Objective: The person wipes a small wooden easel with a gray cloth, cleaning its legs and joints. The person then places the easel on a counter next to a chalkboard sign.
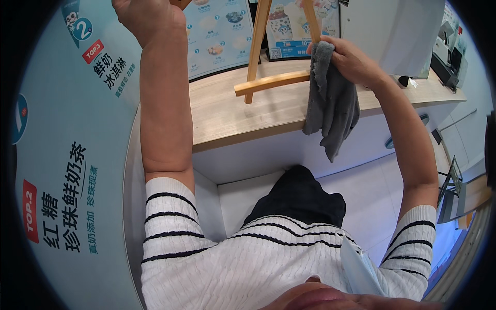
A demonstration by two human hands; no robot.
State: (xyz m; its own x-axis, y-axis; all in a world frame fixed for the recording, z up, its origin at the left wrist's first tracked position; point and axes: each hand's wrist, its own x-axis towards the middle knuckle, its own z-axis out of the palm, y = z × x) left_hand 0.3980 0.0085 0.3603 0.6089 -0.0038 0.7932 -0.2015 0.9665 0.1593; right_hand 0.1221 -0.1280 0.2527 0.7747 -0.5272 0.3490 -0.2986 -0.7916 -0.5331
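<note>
My right hand [350, 62] grips a grey microfibre cloth [333, 100] against one leg of a wooden easel stand [259, 42]. Folds of the cloth hang down past the front edge of the wood-topped counter [228, 116]. The easel's crossbar [275, 82] runs leftward from behind the cloth, and its legs extend up beyond the picture's top. At the upper left, my left hand [155, 19] is raised, its fingers cut off by the frame's edge. A small piece of brown wood [180, 3] shows beside that hand; whether I hold it is hidden.
Menu boards [221, 37] and a drinks poster [300, 29] stand along the back of the counter. A large printed panel [77, 128] rises close on my left. Dark equipment [443, 71] sits at the counter's far right end. A folding rack [451, 178] stands farther right.
</note>
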